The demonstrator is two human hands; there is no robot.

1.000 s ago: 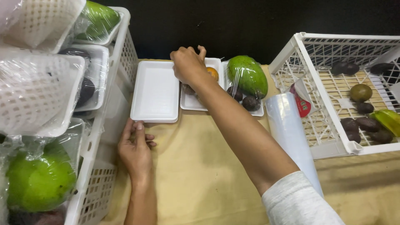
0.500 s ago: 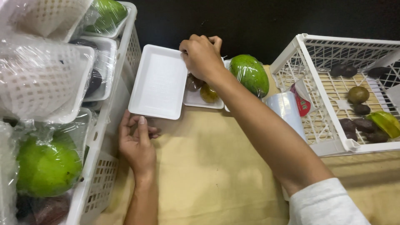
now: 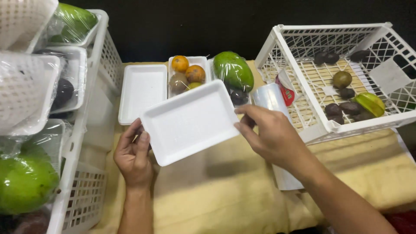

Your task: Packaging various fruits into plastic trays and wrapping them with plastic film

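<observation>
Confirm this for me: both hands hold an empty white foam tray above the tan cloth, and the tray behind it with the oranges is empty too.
Not quite. The head view shows both hands, left hand and right hand, holding the empty foam tray, but the tray behind it holds round fruit, two of them orange. The flat tray left of that one is empty.

Fruit-packing station: crates (image 3: 329, 125) of fruit, foam trays (image 3: 142, 93), cling film (image 3: 271, 97).

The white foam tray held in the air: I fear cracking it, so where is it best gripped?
Hold the white foam tray by its raised rim at the two short ends, coming in from the sides as the left hand and right hand do. The rim looks stiffer than the thin flat floor, and the tilted tray leaves both ends free.
</observation>
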